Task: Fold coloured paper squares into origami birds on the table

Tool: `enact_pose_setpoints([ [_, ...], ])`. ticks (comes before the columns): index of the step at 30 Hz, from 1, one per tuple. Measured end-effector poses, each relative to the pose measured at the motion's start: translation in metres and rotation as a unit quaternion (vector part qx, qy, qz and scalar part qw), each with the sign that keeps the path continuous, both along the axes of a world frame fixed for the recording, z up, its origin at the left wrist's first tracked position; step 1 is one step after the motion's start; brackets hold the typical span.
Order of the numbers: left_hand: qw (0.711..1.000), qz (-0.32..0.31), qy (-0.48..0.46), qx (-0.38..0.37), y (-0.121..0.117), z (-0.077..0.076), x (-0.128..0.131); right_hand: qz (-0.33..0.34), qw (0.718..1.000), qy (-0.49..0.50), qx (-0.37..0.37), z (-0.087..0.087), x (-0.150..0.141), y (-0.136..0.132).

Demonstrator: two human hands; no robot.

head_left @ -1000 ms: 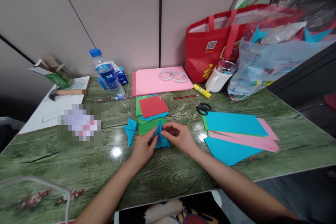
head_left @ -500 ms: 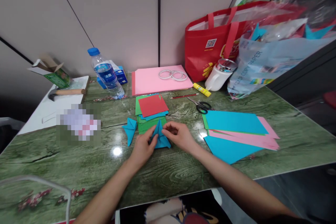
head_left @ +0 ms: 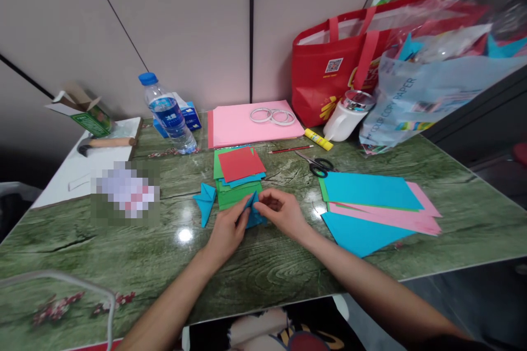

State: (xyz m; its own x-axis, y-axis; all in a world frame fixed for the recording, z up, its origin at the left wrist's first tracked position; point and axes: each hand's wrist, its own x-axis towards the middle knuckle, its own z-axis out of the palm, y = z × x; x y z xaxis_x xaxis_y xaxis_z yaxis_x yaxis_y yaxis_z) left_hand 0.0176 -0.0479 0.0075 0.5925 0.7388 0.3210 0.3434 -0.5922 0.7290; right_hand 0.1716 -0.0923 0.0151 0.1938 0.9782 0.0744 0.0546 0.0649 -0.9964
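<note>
We observe the blue fold between the hands, low over the bench, its peak and apparent long axis pointing away from us and slightly right. The left hand is nearer, gripping its left side; the right hand has narrowed fingertips at the right edge, though we cannot tell whether they pinch it. Containers: plastic bag at far right, blue pieces inside; bottle at far left, holding clear liquid.

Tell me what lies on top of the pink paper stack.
Two white tape rolls, side by side, lie on the pink paper stack; whatever they cover is hidden.
</note>
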Motion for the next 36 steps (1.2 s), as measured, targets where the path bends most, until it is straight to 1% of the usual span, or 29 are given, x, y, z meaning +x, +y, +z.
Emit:
enact_pose_setpoints([
  [4,1.000,0.002,0.003,-0.005,0.000,0.003,0.001,-0.014,1.000,-0.022,0.017,0.003,0.000,-0.001],
  [9,1.000,-0.006,-0.018,0.012,0.002,0.002,0.001,-0.019,0.992,-0.105,0.070,0.009,0.000,-0.003],
  [12,0.999,-0.016,-0.020,0.028,0.002,0.001,0.000,-0.045,0.982,-0.144,0.114,0.012,-0.001,-0.006],
  [15,0.998,-0.031,-0.015,0.047,-0.001,0.003,0.001,-0.077,0.975,-0.153,0.142,0.014,-0.002,-0.008],
  [20,0.997,-0.043,-0.013,0.066,-0.004,0.007,0.002,-0.069,0.979,-0.139,0.131,0.015,-0.003,-0.008],
  [27,0.995,-0.045,-0.007,0.091,-0.005,0.002,0.000,-0.065,0.980,-0.139,0.124,0.017,-0.004,-0.008],
  [31,0.996,-0.031,-0.001,0.088,-0.006,-0.001,0.000,-0.071,0.981,-0.127,0.125,0.017,-0.005,-0.009],
  [36,0.997,-0.021,0.002,0.076,-0.007,-0.002,-0.001,-0.056,0.987,-0.120,0.095,0.017,-0.004,-0.008],
])
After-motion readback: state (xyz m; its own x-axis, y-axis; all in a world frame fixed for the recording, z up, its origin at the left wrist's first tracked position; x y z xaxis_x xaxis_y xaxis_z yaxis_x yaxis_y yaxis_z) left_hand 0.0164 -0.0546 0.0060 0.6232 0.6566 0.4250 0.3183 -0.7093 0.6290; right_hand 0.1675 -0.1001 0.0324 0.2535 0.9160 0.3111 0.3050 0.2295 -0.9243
